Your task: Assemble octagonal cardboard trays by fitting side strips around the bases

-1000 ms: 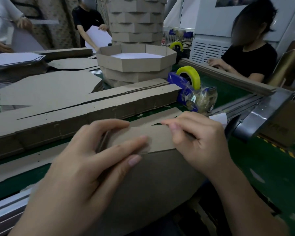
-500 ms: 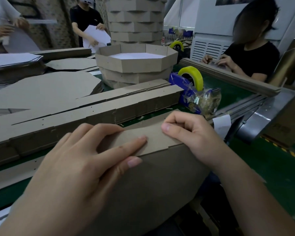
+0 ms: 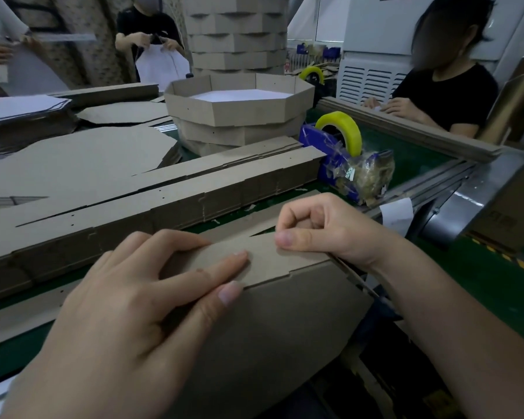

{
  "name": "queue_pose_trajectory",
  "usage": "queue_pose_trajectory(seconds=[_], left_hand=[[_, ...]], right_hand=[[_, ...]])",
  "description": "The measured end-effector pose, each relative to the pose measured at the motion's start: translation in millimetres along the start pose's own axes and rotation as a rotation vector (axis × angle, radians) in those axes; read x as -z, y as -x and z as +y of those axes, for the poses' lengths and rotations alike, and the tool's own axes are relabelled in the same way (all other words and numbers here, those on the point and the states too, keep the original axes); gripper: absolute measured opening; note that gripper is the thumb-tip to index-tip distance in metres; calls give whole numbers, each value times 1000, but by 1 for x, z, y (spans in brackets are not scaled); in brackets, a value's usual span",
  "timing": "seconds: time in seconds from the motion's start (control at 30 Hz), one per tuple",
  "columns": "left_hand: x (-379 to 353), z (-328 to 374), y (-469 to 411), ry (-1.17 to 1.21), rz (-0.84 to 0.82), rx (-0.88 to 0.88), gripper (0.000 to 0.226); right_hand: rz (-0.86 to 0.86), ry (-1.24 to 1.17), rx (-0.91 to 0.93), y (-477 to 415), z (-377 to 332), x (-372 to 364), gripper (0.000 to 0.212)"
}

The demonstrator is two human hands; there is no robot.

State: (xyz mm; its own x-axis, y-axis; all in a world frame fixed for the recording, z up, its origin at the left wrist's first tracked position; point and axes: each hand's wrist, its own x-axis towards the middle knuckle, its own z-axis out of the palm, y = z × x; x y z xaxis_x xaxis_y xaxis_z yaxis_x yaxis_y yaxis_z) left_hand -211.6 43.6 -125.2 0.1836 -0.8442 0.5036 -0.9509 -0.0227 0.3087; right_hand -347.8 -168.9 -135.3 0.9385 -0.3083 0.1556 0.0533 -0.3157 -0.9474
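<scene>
A brown cardboard base (image 3: pixel 273 337) stands tilted on edge in front of me, its flat face toward the camera. A cardboard side strip (image 3: pixel 254 255) lies folded over its top edge. My left hand (image 3: pixel 133 303) presses flat on the strip, fingers spread, thumb on the base's face. My right hand (image 3: pixel 324 228) is curled, pinching the strip's right end at the base's corner. Stacked flat side strips (image 3: pixel 152 207) lie across the table behind. Finished octagonal trays (image 3: pixel 239 113) stand stacked further back.
A blue tape dispenser with a yellow roll (image 3: pixel 342 140) sits right of the strips. Flat octagonal bases (image 3: pixel 73 164) are piled at left. A person in black (image 3: pixel 448 98) sits at back right; others handle white sheets at back left. A metal rail (image 3: pixel 472 195) edges the green table.
My right hand has curled tighter and slid slightly right along the strip's end. The base and strip have risen a little toward me; my left hand keeps pressing the strip.
</scene>
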Motion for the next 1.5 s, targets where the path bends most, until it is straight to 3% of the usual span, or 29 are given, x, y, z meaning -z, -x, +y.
queue_pose_trajectory(seconds=[0.23,0.5,0.63,0.77,0.83,0.9,0.97,1.03,1.2,1.5], left_hand=[[2,2,-6,-138,-55,-95,38],[-12,3,-12,-127,-23,-114,39],[-18,-2,-15,-126,-29,-96,40],[-18,-2,-15,-115,-16,-101,40],[-17,-1,-15,-119,-11,-106,39],[-17,1,-16,-119,-6,-111,39],[-17,2,-17,-128,-3,-114,39],[-17,3,-17,-135,-4,-109,39],[-17,3,-17,-143,0,-95,39],[-19,-3,-16,-143,18,-91,38]], right_hand=[[62,51,164,9,10,-7,10],[162,110,130,17,18,-3,10],[411,226,103,17,25,27,13],[884,396,126,5,31,100,8],[1035,592,-11,-9,36,146,9],[1014,671,-290,-22,43,183,14],[896,564,-531,-32,54,201,25],[824,438,-640,-35,61,206,28],[825,202,-617,-34,58,205,17],[842,-210,-562,-25,39,205,14]])
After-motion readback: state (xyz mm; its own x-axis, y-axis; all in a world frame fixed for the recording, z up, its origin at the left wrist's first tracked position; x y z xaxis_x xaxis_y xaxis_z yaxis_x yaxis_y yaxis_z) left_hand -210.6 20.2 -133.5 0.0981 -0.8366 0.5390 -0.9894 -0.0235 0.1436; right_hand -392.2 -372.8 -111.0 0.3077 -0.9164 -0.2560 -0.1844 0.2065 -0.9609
